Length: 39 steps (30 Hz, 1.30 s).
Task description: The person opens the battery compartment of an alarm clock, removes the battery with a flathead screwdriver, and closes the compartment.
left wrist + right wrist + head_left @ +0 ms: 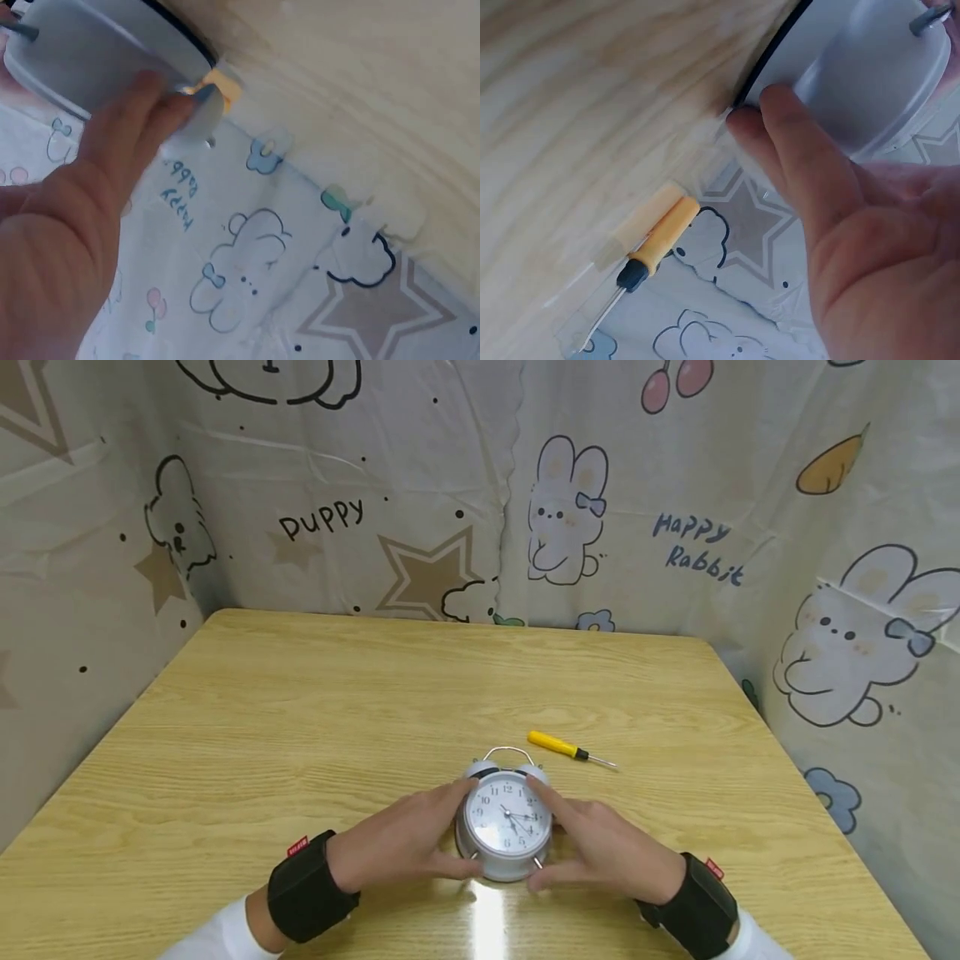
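A silver-white twin-bell alarm clock [507, 818] lies face up on the wooden table near its front, its wire handle pointing away from me. My left hand [405, 837] grips the left side of the case, thumb low by one short metal foot. From the right, my right hand [611, 850] holds the opposite side, its thumb near the other foot. Fingers of the right hand [806, 150] press along the case in the right wrist view. The left wrist view shows the left fingers [127, 120] beside a bell. The clock's back is hidden.
A yellow-handled screwdriver [553, 743] with a black collar and a thin metal shaft lies just beyond the clock, to the right. The wooden table [315, 710] is bounded at the back and sides by a printed cloth [420, 468] with rabbits and stars.
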{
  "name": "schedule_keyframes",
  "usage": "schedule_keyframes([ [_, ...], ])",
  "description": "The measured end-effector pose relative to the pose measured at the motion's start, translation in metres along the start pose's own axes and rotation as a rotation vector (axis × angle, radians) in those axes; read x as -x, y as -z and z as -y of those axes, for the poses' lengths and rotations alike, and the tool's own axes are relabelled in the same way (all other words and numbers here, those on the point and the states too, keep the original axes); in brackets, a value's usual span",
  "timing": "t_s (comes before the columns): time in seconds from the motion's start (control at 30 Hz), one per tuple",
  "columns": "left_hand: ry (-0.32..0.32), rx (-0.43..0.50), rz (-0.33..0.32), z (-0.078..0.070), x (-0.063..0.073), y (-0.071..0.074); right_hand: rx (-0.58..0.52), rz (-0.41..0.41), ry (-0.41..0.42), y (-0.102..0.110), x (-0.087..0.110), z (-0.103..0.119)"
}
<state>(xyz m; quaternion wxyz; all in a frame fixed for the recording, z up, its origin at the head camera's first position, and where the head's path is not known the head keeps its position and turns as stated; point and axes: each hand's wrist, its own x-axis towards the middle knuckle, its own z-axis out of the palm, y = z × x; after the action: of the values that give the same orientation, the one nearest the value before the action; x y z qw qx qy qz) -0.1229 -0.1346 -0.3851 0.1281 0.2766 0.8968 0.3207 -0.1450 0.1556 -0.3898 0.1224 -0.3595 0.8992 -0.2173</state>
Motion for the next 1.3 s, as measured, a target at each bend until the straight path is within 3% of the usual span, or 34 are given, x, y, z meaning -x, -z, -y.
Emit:
schedule_keyframes([
  [0.2,-0.045,-0.022,-0.047,0.006,0.006,0.012,0.058,0.070,-0.013,0.006,0.009,-0.004],
  [0.27,-0.080,-0.040,-0.074,0.009,0.008,0.013,0.085,0.047,0.006,0.007,0.011,-0.005],
  [0.4,-0.211,-0.166,-0.130,0.014,0.013,0.010,0.104,-0.030,0.075,0.005,0.015,-0.007],
  [0.5,-0.273,-0.264,-0.130,0.016,0.015,0.003,0.098,-0.084,0.139,0.002,0.015,-0.008],
  [0.63,-0.218,-0.283,-0.057,0.014,0.015,-0.006,0.122,-0.119,0.191,-0.005,0.013,-0.007],
  [0.73,-0.174,-0.273,-0.030,0.012,0.014,-0.009,0.170,-0.107,0.173,-0.010,0.011,-0.004],
  [0.9,-0.178,-0.272,-0.055,0.011,0.014,-0.014,0.230,-0.088,0.149,-0.014,0.008,-0.002],
  [1.1,-0.201,-0.361,-0.119,0.009,0.011,-0.016,0.297,-0.102,0.191,-0.014,0.008,-0.004],
  [1.3,-0.203,-0.395,-0.100,0.007,0.010,-0.016,0.300,-0.071,0.199,-0.013,0.009,-0.005],
])
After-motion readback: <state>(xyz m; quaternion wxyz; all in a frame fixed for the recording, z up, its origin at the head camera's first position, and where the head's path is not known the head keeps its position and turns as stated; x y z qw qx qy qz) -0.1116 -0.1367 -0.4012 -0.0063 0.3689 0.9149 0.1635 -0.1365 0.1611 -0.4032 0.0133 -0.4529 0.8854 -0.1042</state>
